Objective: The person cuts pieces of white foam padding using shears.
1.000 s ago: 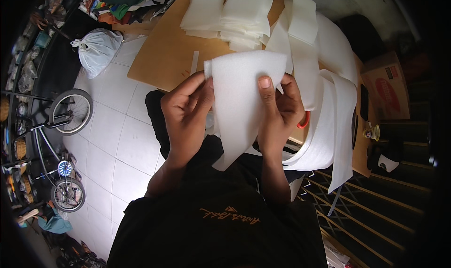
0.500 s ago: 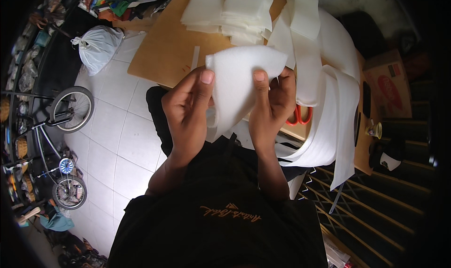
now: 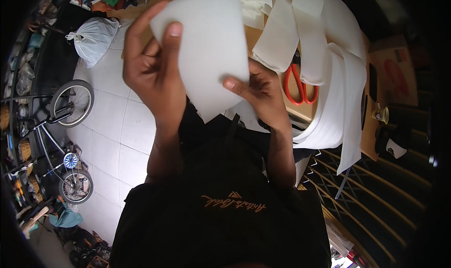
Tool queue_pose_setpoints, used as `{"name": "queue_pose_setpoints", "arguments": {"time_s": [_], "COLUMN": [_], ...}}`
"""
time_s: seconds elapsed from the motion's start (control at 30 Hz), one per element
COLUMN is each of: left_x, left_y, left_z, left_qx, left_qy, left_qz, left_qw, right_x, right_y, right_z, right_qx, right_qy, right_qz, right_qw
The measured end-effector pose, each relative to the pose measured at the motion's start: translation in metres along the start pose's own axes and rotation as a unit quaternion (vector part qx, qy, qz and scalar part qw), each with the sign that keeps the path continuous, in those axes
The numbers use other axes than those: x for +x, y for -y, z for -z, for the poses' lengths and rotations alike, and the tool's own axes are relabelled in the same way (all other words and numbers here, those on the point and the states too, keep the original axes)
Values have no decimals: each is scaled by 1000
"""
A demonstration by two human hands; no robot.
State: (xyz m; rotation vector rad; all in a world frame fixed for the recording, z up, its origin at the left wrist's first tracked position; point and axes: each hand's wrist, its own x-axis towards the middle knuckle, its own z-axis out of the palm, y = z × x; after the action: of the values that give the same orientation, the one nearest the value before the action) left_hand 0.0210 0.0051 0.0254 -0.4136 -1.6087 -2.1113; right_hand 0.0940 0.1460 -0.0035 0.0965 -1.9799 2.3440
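Note:
Between my two hands, above the table's near edge, I hold up a white foam sheet [image 3: 211, 47] that tapers to a point at its lower end. My left hand [image 3: 157, 66] grips its left side, thumb on the face and fingers behind. Lower on the right edge, my right hand [image 3: 263, 92] pinches it with the thumb in front; its other fingers are partly hidden. Just right of that hand lie scissors with red handles [image 3: 294, 87], their blades partly covered by white strips [image 3: 277, 38].
Long white strips [image 3: 345, 103] hang over the right side of the brown table [image 3: 371, 141]. A small cup [image 3: 380, 114] and a cardboard box [image 3: 394, 73] are farther right. At left are a white tied bag [image 3: 95, 40] and a bicycle [image 3: 70, 103] on the tiled floor.
The foam sheet has been raised and turned so a larger face shows. My left hand has moved up and left, my right hand slightly down. More of the scissors shows.

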Motion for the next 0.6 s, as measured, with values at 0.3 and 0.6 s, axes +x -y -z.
{"name": "queue_pose_setpoints", "arguments": {"time_s": [0.3, 0.6], "left_x": [58, -28], "left_y": [64, 38], "left_z": [54, 42], "left_qx": [-25, -141], "left_qy": [-156, 79], "left_qz": [93, 372], "left_qw": [983, 914], "right_x": [10, 52], "right_y": [-30, -23], "right_z": [14, 3], "right_qx": [-80, -142], "right_qy": [23, -52], "right_qz": [-108, -35], "right_qw": [991, 988]}}
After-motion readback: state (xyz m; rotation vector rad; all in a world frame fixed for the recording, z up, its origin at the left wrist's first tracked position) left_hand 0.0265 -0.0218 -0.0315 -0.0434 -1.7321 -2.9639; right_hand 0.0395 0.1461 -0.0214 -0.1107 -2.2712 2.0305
